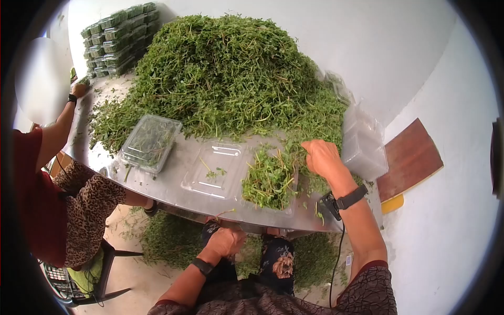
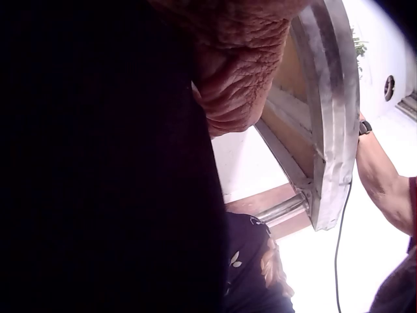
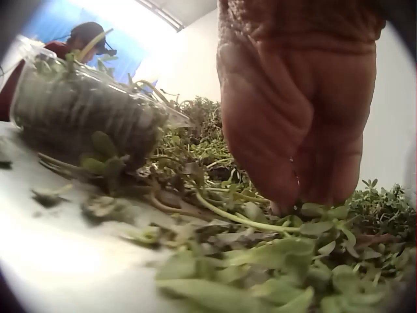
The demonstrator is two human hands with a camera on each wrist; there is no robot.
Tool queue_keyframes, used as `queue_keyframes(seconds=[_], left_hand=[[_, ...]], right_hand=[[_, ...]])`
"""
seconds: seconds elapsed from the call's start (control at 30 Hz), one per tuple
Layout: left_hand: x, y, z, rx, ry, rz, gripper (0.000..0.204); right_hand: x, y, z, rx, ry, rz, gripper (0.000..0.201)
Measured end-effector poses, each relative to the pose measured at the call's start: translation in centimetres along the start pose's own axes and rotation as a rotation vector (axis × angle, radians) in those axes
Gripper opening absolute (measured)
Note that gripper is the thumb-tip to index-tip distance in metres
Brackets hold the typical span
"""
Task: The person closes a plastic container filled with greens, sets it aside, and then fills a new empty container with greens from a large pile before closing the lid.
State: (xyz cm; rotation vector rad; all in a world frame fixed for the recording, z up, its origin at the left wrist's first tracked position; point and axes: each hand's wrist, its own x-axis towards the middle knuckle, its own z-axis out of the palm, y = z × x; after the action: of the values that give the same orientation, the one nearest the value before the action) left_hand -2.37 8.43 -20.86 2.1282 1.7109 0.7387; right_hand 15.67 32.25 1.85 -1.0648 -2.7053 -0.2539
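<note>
Your right hand [image 1: 322,159] pinches heaped leafy green stems [image 1: 226,79]; your left hand [image 1: 226,242] curls, contents unclear. Likely light, tender: grip below the leaves [image 3: 280,257].

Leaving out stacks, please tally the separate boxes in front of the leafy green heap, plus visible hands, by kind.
Closed clear rectangular plastic box: 1
Open clear rectangular plastic box: 1
Hands (left hand, right hand, another person's hand): 3
Total: 5

Heap of green, small-leaved, pale-stemmed sprigs [image 1: 226,73]: mounded, loose, trailing to front right of grey metal desk [image 1: 173,185]. Clear rectangular plastic container [image 1: 289,210]: near front edge, full of sprigs; clear plastic lid [image 1: 206,185] open at its left, few leaves on it.
</note>
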Motion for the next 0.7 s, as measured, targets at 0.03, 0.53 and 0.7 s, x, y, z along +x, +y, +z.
queue_keyframes(seconds=[0.03, 0.53, 0.7], left_hand=[[0.0, -0.1, 0.1, -0.008, 0.015, 0.008, 0.012], [0.1, 0.1, -0.1, -0.072, 0.001, 0.009, 0.013], [0.2, 0.2, -0.3, -0.051, 0.005, 0.018, 0.012]], right_hand=[[0.4, 0.3, 0.1, -0.003, -0.001, -0.001, 0.003], [3.9, 4.7, 1.0, -0.047, 0.247, 0.035, 0.004], [4.6, 5.0, 1.5, -0.21, -0.085, 0.17, 0.005]])
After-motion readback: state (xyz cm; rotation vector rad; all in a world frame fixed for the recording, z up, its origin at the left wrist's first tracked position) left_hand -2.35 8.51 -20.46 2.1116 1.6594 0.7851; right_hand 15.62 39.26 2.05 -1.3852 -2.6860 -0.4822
